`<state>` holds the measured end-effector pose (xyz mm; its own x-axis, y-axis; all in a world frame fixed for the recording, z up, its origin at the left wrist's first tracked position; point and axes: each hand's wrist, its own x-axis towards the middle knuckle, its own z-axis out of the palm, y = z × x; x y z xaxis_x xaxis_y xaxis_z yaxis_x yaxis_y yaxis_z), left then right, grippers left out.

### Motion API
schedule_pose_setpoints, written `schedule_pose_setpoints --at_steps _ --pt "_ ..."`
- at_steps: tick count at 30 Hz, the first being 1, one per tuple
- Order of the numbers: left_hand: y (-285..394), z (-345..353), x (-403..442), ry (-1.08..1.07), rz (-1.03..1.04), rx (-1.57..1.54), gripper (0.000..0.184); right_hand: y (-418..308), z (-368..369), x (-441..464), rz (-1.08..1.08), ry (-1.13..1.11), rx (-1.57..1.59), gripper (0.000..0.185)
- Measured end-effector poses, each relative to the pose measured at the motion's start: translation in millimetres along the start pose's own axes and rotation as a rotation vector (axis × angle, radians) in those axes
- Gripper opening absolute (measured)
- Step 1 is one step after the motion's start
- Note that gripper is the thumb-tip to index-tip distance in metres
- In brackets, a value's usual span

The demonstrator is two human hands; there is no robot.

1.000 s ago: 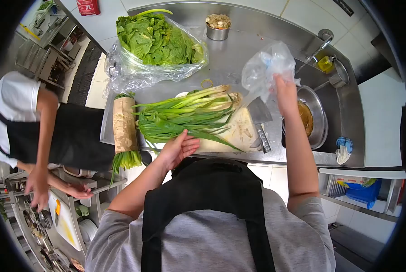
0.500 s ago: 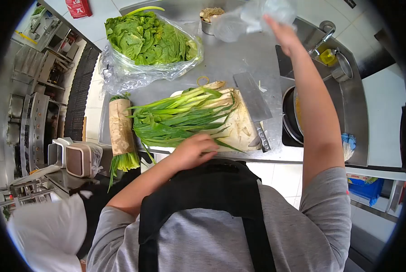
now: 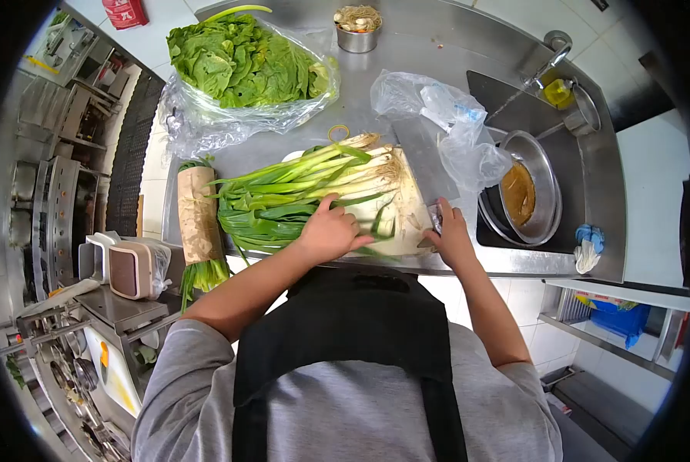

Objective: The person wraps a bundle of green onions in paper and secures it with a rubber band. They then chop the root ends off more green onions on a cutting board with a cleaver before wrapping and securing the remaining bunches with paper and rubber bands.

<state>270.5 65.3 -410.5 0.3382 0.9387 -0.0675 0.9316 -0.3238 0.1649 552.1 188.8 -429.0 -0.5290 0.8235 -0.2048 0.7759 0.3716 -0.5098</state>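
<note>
Spring onions: one loose heap, logged from my remote station as lying across a white board on the steel bench. Leaves pointed toward a paper-wrapped bundle, rooted white ends toward a cleaver. I judged that the shared direction kept the ends together.

Left hand: set on the leaves at the heap's near side. Fingers spread and slightly bent, thumb apart; I saw nothing gripped. The placing looked apt for steadying the stalks.

Cleaver: blade flat at the board's right end, partly under a crumpled plastic bag; whether it overlapped the board I could not tell. The handle slanted toward the wearer, which I judged put it within easy reach.

Right hand: at that handle, thumb on one side, fingers on the other. Whether they had closed on it I could not tell.

Plastic bag: sprawled from bench to sink edge, evidently too limp to hold a shape.

Paper-wrapped bundle: green stems out at the near end, the wrap seemingly keeping them together.

Leafy greens: piled in clear plastic, at the back left, well apart from both hands.
</note>
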Motion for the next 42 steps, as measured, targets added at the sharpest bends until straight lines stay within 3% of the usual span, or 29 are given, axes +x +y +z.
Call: schedule_pose_setpoints --at_steps 1,3,4,5,6,7,9,10,12,15,19,22,33,42 --pt "-1 2 4 -0.004 0.009 0.003 0.042 -2 6 -3 0.060 0.045 -0.023 0.080" --pt "-1 -7 16 0.263 -0.082 0.035 0.029 -2 10 -3 0.046 0.070 -0.105 0.078" --pt "-5 -18 23 0.268 -0.105 -0.077 0.023 -2 9 -2 0.097 0.027 -0.198 0.077" --pt "-11 -33 35 0.182 -0.210 -0.239 0.041 -3 8 -2 0.150 -0.017 -0.290 0.076" --pt "-24 -25 50 0.345 -0.276 -0.149 0.074 -4 6 -5 0.158 -0.016 -0.291 0.076" --pt "-38 -18 64 0.344 -0.271 -0.155 0.074 -6 2 -7 0.187 -0.001 -0.241 0.075" --pt "-55 -15 81 0.482 -0.503 0.170 0.109 -16 -13 -15 0.210 0.015 -0.200 0.074" --pt "-56 -16 80 0.487 -0.508 0.167 0.109 -25 -24 -22 0.205 0.023 -0.137 0.068" --pt "-52 -36 79 0.006 -0.640 -0.149 0.127 -31 -38 -35 0.213 0.075 0.109 0.054" --pt "-27 -34 61 -0.071 -0.482 -0.048 0.122 -24 -36 -52 0.131 0.177 0.174 0.048" --pt "-2 -15 49 0.065 -0.351 -0.025 0.108 -48 -26 -73 0.260 0.007 0.124 0.045" --pt "-3 -6 52 0.105 -0.310 -0.038 0.108 -58 -6 -79 0.192 -0.008 0.188 0.045" --pt "-6 -4 61 0.081 -0.261 -0.102 0.108 -49 -6 -70 0.202 -0.053 0.370 0.038" --pt "-7 0 55 0.135 -0.245 -0.143 0.108 -87 -27 -96 0.178 0.031 0.237 0.041"
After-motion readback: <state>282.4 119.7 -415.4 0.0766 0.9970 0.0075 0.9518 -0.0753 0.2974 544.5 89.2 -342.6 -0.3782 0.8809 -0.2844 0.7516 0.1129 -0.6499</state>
